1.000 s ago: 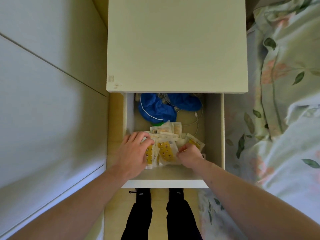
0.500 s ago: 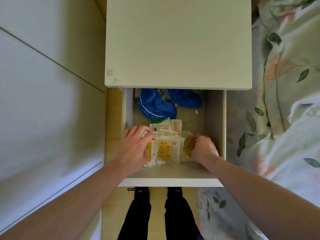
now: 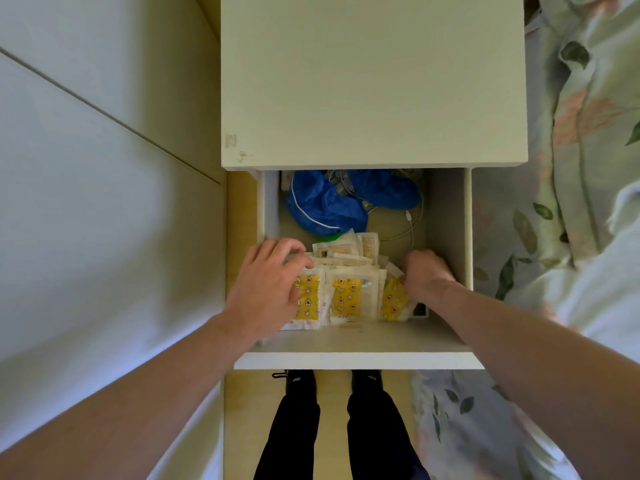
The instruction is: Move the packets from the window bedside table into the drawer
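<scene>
Both hands on packets (image 3: 341, 292), right (image 3: 424, 275) apparently curled, left (image 3: 268, 292) flat

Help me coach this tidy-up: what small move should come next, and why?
Probably lift both hands out, then push the drawer shut. The packets already lie inside it, the left hand resting on one side and the right hand at the other, and the bedside table top shows none left.

Open drawer (image 3: 448, 216) holds packets (image 3: 349, 292), blue covers (image 3: 322, 206), cable (image 3: 412, 223).
</scene>
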A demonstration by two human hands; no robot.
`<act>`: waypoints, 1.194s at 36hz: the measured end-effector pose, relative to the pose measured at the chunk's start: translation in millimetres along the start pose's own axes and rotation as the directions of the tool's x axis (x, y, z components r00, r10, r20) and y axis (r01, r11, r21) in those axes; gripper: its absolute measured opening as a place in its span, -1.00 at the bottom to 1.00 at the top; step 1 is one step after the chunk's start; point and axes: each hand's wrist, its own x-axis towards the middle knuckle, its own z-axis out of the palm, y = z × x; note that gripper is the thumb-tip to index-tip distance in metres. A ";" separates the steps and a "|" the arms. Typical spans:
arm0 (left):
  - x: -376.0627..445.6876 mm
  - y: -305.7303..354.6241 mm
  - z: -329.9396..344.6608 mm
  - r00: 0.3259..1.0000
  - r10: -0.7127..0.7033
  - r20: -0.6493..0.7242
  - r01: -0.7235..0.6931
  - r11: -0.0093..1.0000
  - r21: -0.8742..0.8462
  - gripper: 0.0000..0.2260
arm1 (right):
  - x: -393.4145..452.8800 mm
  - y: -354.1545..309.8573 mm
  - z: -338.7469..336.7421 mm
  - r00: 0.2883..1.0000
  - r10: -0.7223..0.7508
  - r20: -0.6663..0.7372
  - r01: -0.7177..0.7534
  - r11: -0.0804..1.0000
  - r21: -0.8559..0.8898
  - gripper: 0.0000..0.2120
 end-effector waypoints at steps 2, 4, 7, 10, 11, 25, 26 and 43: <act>-1.7 1.7 -1.3 1.000 0.006 -0.002 -0.006 1.000 0.006 -0.59 | -6.3 0.6 -8.6 1.000 -0.026 0.005 0.026 0.999 -0.029 -0.86; -2.8 3.5 -2.3 1.000 0.005 0.010 -0.005 1.000 0.024 -0.58 | -14.5 1.6 -19.2 0.998 -0.057 0.015 0.058 0.998 -0.038 -0.85; -4.2 6.5 -4.9 0.998 -0.010 0.070 0.003 0.996 0.091 -0.56 | -29.0 3.4 -40.2 0.995 -0.100 -0.019 0.100 0.995 -0.018 -0.83; -5.3 7.7 -5.9 0.990 -0.026 0.135 0.002 0.985 0.173 -0.54 | -47.9 8.3 -69.7 0.984 -0.126 -0.122 0.133 0.990 0.051 -0.85; -5.6 8.1 -5.8 0.987 -0.029 0.158 -0.003 0.979 0.202 -0.53 | -54.9 10.4 -79.6 0.978 -0.134 -0.162 0.151 0.984 0.096 -0.88; -18.9 19.4 -10.2 0.979 -0.065 0.191 0.020 0.974 0.227 -0.56 | -76.5 -44.7 -66.3 0.918 -0.397 0.009 0.395 0.914 0.092 -0.88; -19.8 19.7 -10.2 0.979 -0.069 0.191 0.024 0.974 0.227 -0.56 | -74.3 -52.4 -58.4 0.916 -0.400 0.011 0.398 0.914 0.075 -0.88; -37.0 32.2 -22.2 0.987 -0.110 0.116 0.094 0.987 0.131 -0.53 | -88.2 -36.5 -13.8 0.962 -0.233 -0.143 0.263 0.929 0.261 -0.53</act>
